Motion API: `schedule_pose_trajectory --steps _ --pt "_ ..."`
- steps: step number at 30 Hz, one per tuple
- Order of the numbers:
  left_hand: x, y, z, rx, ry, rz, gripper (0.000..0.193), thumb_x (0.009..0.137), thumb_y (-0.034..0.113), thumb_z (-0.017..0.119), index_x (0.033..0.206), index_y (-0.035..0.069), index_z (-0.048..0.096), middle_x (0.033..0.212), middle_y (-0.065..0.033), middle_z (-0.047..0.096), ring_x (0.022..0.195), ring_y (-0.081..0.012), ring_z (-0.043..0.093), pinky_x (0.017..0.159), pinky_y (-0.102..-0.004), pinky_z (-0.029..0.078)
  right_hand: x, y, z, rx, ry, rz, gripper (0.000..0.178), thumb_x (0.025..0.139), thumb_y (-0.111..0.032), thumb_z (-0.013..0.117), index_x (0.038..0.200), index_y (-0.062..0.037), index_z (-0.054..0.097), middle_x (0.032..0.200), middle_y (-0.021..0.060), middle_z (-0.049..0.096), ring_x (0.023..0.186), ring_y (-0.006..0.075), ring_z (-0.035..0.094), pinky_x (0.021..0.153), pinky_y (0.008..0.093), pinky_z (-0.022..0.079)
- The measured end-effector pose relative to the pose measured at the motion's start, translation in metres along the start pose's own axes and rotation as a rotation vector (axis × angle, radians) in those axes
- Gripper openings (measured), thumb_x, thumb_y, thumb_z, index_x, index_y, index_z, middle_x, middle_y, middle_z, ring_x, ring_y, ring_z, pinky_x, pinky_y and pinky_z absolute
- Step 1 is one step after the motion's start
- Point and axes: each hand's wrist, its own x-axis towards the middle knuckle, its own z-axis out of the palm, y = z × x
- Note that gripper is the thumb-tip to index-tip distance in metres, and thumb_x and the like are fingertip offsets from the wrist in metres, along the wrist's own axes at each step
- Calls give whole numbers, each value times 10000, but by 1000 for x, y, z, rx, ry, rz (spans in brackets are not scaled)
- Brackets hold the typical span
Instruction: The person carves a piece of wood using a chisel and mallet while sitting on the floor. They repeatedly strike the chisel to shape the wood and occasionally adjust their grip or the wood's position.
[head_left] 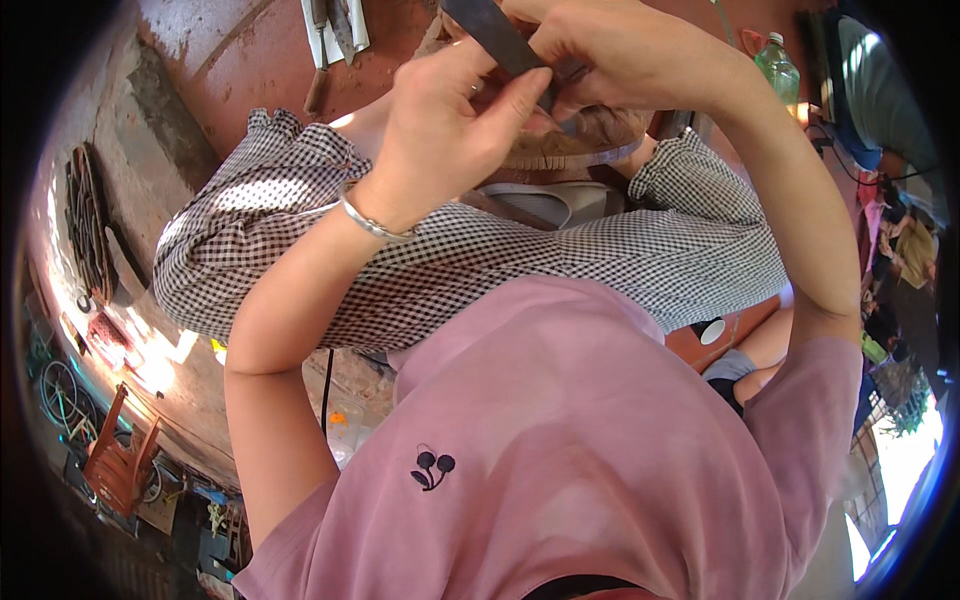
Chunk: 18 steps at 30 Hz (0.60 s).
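Note:
At the top middle, a dark, flat, blade-like strip [497, 38] slants down between my two hands. My left hand [445, 125], with a silver bangle at the wrist, is closed on this strip, its thumb pressed along the lower end. Close against it, my right hand [620, 60] has its fingers bent and pinched near the strip's lower end; what they grip is hidden. Below both hands, between my knees, sits a brown round wooden-looking piece [570, 155] with a pale curved rim, partly covered by my fingers.
Beyond my left knee, slim tools [340, 30] lie on white paper on the red tiled floor. A green-tinted plastic bottle [777, 72] stands at the upper right. A dark bundle of sticks or cord [88, 225] lies at left, with a toppled brown chair [123, 455] farther down.

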Motion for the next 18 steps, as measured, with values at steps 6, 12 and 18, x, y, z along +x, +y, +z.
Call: schedule_pose_trajectory --steps 6,12,18 --pt "4 -16 -5 -75 37 -22 130 911 51 679 996 -43 653 831 -96 726 754 -161 743 605 -227 575 7 5 16 -326 52 118 203 682 -106 767 861 -32 707 996 86 596 1011 273 562 805 377 479" --pt "3 -4 -1 -140 -49 -19 158 909 71 692 1023 -35 661 837 -96 727 741 -158 739 618 -240 579 -3 1 3 -131 49 -13 224 681 -126 774 878 -43 707 989 78 602 988 275 572 811 377 481" --pt "14 -5 -18 50 -69 -53 149 914 53 681 1028 -40 655 851 -89 724 762 -152 733 629 -246 577 12 -3 9 -177 22 250 230 667 -142 790 861 -49 707 1036 72 600 1028 266 555 840 380 475"
